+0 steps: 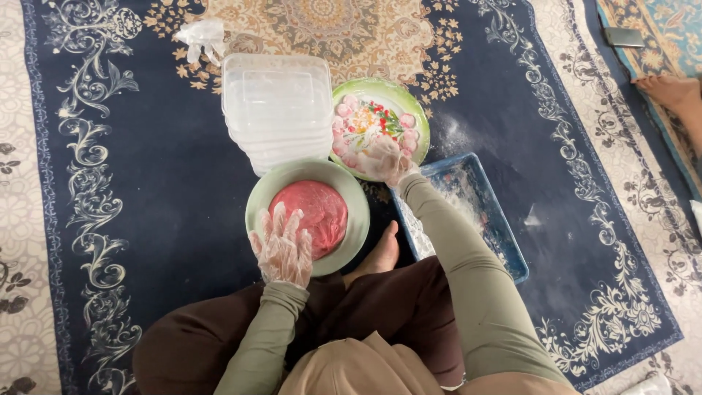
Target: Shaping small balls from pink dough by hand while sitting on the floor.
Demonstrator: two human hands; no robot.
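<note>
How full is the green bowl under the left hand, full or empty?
Partly full. The green bowl holds a flat mass of pink dough that covers its bottom but stays below the rim; the gloved left hand rests on it.

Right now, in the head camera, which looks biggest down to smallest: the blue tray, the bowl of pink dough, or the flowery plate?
1. Blue tray, though the arm hides part.
2. Bowl of pink dough.
3. Flowery plate, close to the bowl, so unsure.
</note>
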